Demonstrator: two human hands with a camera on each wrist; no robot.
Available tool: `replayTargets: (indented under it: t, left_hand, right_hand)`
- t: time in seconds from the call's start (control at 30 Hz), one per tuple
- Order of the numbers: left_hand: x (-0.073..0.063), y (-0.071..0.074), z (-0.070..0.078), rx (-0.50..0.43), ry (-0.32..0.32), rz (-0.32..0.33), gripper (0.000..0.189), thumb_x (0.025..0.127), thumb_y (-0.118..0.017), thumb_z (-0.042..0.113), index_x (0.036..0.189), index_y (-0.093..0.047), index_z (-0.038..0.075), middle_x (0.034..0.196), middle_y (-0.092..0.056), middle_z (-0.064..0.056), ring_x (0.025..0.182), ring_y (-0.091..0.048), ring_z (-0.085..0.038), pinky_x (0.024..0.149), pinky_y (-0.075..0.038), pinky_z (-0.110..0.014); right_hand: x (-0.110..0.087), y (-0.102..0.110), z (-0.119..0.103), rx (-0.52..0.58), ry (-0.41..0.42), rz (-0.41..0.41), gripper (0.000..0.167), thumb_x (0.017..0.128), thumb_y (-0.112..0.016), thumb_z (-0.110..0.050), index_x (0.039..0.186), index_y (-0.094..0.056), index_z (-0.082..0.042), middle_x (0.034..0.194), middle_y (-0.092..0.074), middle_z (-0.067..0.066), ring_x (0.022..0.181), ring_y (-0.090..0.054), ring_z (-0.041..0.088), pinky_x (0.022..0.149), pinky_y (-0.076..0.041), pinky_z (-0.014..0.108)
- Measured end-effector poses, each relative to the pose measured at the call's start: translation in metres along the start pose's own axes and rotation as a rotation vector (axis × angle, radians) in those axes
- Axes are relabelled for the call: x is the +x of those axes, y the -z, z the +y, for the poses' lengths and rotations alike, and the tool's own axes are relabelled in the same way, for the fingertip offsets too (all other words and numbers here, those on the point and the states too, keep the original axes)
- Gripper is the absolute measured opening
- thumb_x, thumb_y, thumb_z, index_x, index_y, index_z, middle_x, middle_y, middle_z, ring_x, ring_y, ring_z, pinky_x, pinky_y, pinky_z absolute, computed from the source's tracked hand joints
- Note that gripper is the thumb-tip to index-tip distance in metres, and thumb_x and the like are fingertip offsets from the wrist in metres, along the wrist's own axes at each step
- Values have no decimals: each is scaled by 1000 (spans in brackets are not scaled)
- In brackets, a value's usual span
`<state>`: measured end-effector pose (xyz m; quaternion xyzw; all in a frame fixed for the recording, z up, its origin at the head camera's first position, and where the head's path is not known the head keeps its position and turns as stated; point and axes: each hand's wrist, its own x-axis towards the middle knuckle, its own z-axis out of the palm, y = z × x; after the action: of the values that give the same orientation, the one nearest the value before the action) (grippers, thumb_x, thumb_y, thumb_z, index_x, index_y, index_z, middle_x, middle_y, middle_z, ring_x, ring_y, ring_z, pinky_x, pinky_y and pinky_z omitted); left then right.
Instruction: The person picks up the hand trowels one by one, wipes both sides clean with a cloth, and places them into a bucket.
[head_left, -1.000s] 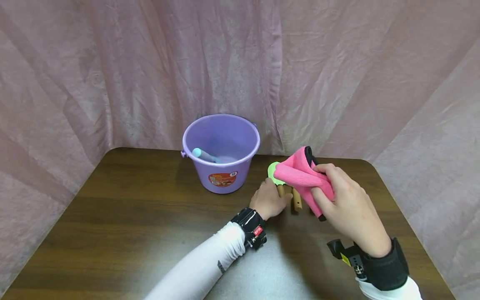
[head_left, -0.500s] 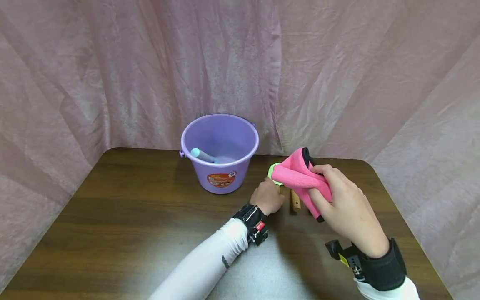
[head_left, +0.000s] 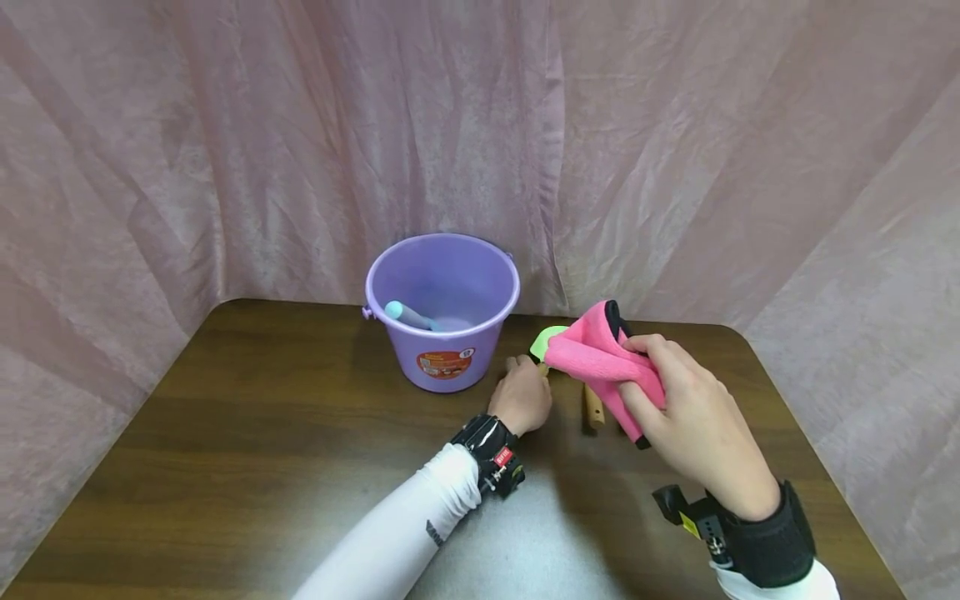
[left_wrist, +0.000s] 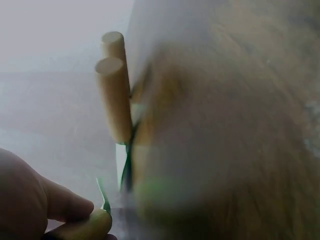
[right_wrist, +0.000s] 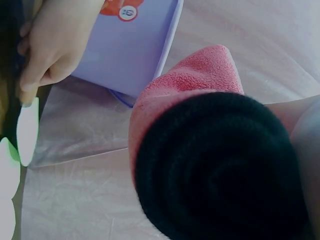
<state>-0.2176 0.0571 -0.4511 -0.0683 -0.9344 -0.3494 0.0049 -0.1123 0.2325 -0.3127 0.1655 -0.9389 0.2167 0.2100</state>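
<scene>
Two-handed holding at a brown wooden counter (head_left: 225, 433).

Right of the purple plastic bucket (head_left: 408, 342), the left grip (head_left: 520, 395), closed in a pinch, holds a small green-headed tool (head_left: 546, 342) by its wooden handle (left_wrist: 99, 224), presumably for firm purchase. The right grip (head_left: 697, 421), part-spread, grasps a folded pink cloth with black edging (head_left: 603, 360), bunched probably for single-handed holding.

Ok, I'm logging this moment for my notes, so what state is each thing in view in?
Purple bucket: upright, open at the top
Light-blue cylinder: tilted inside the bucket, lower part hidden
Pink cloth: folded over, held in the right hand
Green-bladed tool: wooden handle gripped by the left hand
Other wooden-handled tools: on the table, in neither hand
Curtain: hanging in folds
</scene>
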Motion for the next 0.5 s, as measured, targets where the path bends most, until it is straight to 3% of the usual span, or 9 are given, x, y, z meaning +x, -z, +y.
replayTargets:
  t: [0.17, 0.3, 0.5]
  left_hand:
    - [-13, 15, 0, 14, -70, 20, 24, 104, -64, 16, 110, -57, -6, 106, -54, -18, 79, -67, -37, 76, -58, -50]
    - [-28, 27, -1, 27, -163, 68, 18, 103, -66, 15, 99, -56, 0, 98, -51, -13, 67, -63, -30, 66, -57, -45]
    - [-55, 51, -7, 31, -254, 88, 15, 101, -69, 12, 99, -56, 4, 94, -47, -9, 66, -58, -25, 60, -53, -40]
  right_hand:
    - [0, 0, 0, -1, 1, 1, 35, 95, -71, -7, 129, -63, -9, 91, -55, 1, 69, -46, 17, 56, -38, 33]
    - [0, -1, 0, -3, 10, 7, 34, 94, -71, -8, 128, -63, -11, 93, -56, 0, 69, -46, 17, 56, -38, 33]
    - [0, -2, 1, -4, 21, 7, 34, 93, -71, -7, 127, -64, -13, 97, -58, -1, 71, -48, 16, 57, -39, 34]
